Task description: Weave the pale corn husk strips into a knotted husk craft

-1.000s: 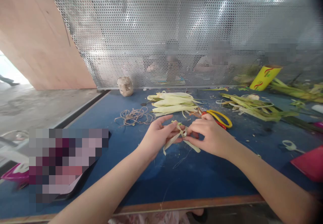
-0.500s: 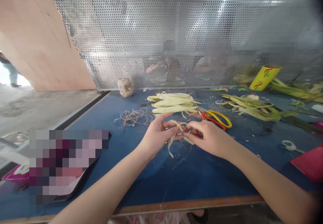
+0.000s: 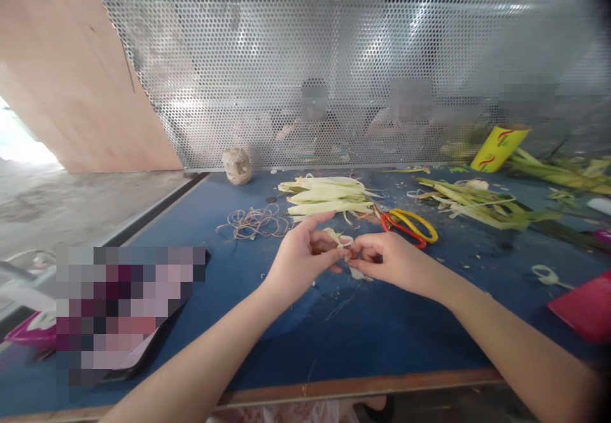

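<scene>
The left hand (image 3: 298, 259) and right hand (image 3: 389, 261) met above the table (image 3: 382, 334). Both pinched one pale leaf strip (image 3: 344, 243) between closed fingertips.

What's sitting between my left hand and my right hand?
A small bundle of pale leaf strips, pinched by the left hand and right hand above the blue table, in the head view.
</scene>
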### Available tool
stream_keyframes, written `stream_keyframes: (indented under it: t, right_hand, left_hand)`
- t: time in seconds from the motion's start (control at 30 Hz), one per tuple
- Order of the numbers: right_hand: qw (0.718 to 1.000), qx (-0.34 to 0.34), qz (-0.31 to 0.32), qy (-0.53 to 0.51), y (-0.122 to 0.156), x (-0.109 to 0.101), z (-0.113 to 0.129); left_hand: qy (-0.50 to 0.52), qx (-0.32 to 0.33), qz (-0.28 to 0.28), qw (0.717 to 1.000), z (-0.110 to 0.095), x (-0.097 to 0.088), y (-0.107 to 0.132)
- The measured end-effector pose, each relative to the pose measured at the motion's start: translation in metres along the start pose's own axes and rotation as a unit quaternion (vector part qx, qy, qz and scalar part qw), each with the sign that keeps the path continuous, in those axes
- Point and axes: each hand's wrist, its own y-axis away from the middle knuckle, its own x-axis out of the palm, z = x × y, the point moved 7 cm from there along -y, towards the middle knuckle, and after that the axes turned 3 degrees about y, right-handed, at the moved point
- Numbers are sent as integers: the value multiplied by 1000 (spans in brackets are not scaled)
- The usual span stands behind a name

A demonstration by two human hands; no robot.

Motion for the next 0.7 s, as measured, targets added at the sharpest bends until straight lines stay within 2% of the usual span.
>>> stream_keyframes:
  t: [0.17, 0.37, 0.57, 0.7]
  right_hand:
    - [1000, -22, 15, 5, 3, -9, 3]
    - [999, -30, 43, -1, 4, -13, -4]
    - [1000, 2, 4, 10, 3, -19, -5]
    - [999, -12, -52, -12, 4, -26, -1]
  left_hand:
    - [-15, 4, 12, 1000, 0, 1, 0]
    - [-10, -4, 34, 999, 1, 5, 0]
    - [-34, -4, 40, 999, 2, 1, -3]
    - [-19, -2, 41, 999, 0, 4, -1]
